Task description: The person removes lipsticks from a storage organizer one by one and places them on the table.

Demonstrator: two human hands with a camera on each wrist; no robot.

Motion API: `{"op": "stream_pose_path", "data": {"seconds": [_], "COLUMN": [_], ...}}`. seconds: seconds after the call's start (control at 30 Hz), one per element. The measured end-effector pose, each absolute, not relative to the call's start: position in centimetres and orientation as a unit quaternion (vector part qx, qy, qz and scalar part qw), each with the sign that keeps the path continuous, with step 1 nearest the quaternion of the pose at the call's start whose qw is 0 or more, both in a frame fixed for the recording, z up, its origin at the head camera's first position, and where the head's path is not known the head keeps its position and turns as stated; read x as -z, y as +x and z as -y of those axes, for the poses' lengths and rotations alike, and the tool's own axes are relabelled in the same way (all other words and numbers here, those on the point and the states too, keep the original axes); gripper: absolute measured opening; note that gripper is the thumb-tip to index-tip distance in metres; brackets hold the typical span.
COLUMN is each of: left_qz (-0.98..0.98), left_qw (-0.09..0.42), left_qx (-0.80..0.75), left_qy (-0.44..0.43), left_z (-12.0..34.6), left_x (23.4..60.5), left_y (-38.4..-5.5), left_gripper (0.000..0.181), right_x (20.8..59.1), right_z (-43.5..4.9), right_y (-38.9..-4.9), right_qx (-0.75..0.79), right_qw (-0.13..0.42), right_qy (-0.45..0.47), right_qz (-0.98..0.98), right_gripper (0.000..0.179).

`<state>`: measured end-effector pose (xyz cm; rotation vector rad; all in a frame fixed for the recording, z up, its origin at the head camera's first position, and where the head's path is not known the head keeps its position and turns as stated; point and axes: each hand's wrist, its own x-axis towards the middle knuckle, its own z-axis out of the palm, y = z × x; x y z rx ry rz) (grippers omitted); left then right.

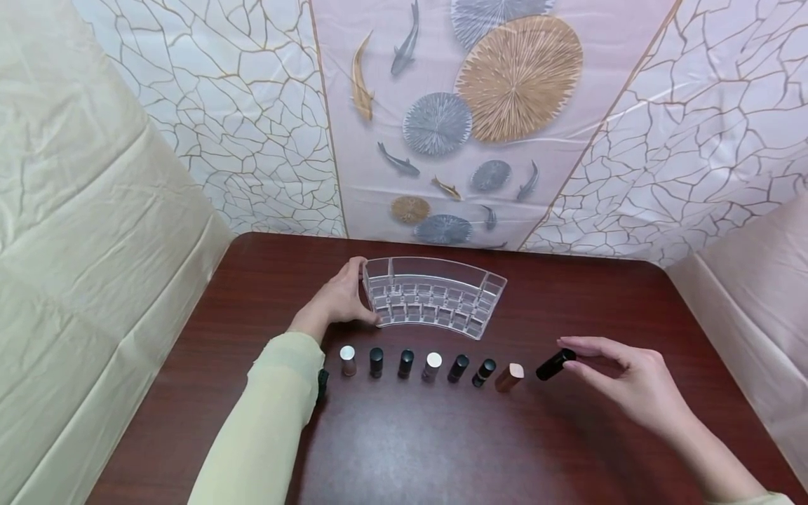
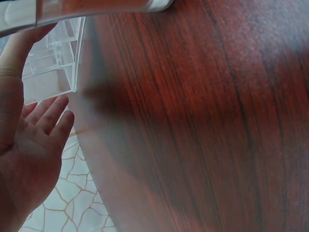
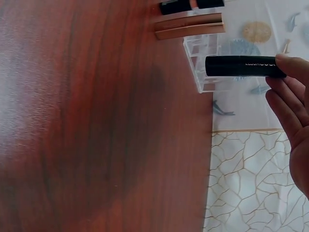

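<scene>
On the table, a clear acrylic lipstick organizer (image 1: 435,266) curves in stepped rows of small compartments. My left hand (image 1: 344,291) holds its left end, thumb at the front corner and fingers toward the back. In the left wrist view, part of the organizer (image 2: 72,60) shows beside the hand (image 2: 34,140). My right hand (image 1: 637,382) pinches a black lipstick tube (image 1: 555,365) between thumb and fingers, right of the row. Pale lettering runs along the tube (image 3: 239,66) in the right wrist view, where its far end sticks out from the fingertips.
Several lipsticks stand in a row before the organizer: a silvery-white one (image 1: 348,361) at left, black ones (image 1: 406,363), a white-topped one (image 1: 432,366) and a rose-brown one (image 1: 509,377) at right. A patterned cloth (image 1: 435,175) hangs behind the dark wood table (image 1: 391,449).
</scene>
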<state>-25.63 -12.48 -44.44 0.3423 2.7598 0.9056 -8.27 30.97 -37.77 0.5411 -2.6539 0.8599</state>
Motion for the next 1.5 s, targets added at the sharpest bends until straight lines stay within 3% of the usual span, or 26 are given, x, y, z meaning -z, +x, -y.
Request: {"op": "stream_pose_path", "data": {"seconds": [0.57, 0.93, 1.5], "left_qz": [-0.937, -0.938, -0.939], "left_qw": [0.104, 0.102, 0.102], "left_qx": [-0.311, -0.309, -0.305], "left_qy": [0.117, 0.120, 0.125], "left_z": [12.4, 12.3, 12.3], "left_x": [44.2, 44.1, 44.3], "left_y": [-25.5, -25.4, -25.6], "left_gripper": [0.118, 0.118, 0.118], "right_x": [40.3, 41.5, 42.5], "right_z": [-30.5, -30.4, -30.5], "right_y": [-7.8, -7.8, -7.8], "right_qx": [-0.361, -0.315, -0.332], "right_qw": [0.155, 0.174, 0.116], "right_qy": [0.217, 0.231, 0.191], "right_qz": [0.894, 0.904, 0.916], "right_gripper": [0.046, 0.047, 0.046]}}
